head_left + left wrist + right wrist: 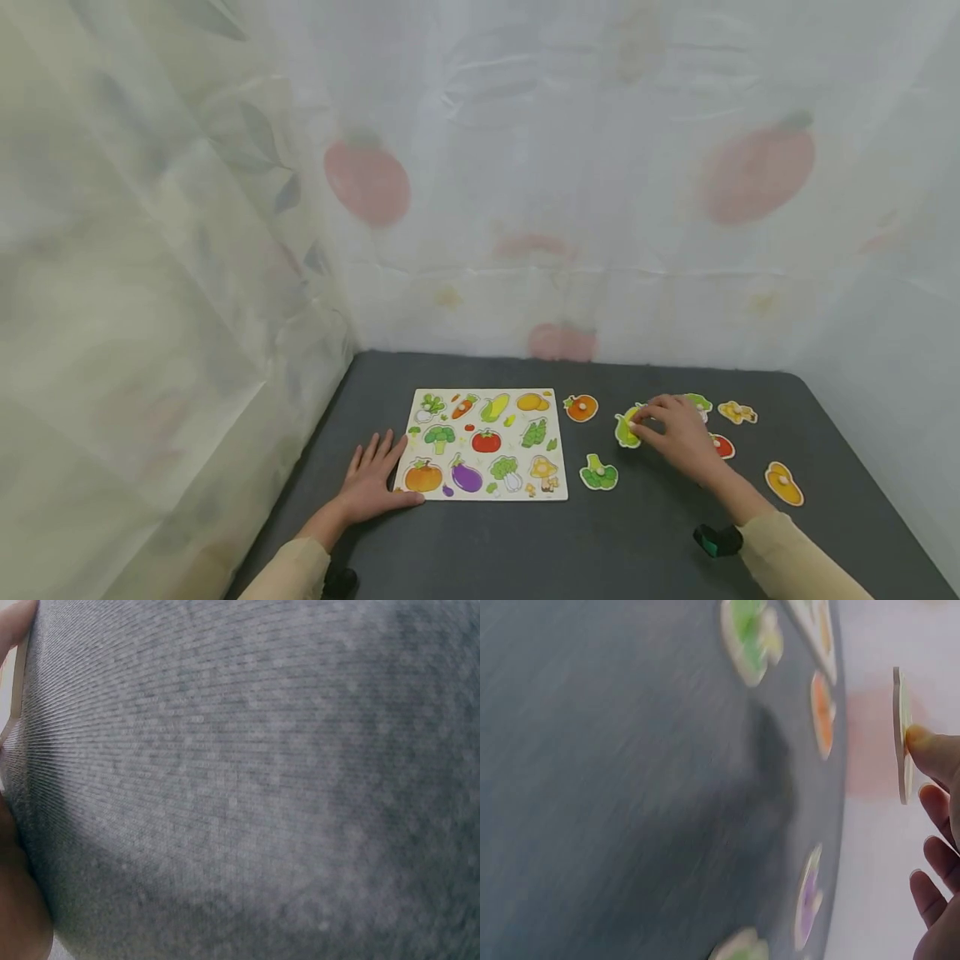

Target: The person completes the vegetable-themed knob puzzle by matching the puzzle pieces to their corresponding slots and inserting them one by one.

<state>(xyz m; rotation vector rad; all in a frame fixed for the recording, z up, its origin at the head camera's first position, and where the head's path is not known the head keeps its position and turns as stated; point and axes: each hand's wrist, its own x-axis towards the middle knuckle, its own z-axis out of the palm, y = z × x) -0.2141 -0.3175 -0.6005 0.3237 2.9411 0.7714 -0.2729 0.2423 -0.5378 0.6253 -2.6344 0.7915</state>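
Observation:
My right hand (678,437) pinches a yellow-green corn puzzle piece (627,429) between thumb and fingers. In the right wrist view the piece (901,750) is seen edge-on, held up off the dark table, its face mostly turned away. My left hand (375,481) lies spread at the left edge of a white vegetable puzzle board (517,492), fingers straight, thumb along the lower left corner. Printed vegetables cover the board. Between board and right hand lie an orange pumpkin piece (581,407) and a green broccoli piece (598,473).
Right of and behind the right hand lie a green piece (699,403), a mushroom piece (738,412), a red piece (723,446) and a yellow potato-like piece (784,484). A purple piece (808,900) shows in the right wrist view. Patterned curtains (600,208) stand behind the table (525,550).

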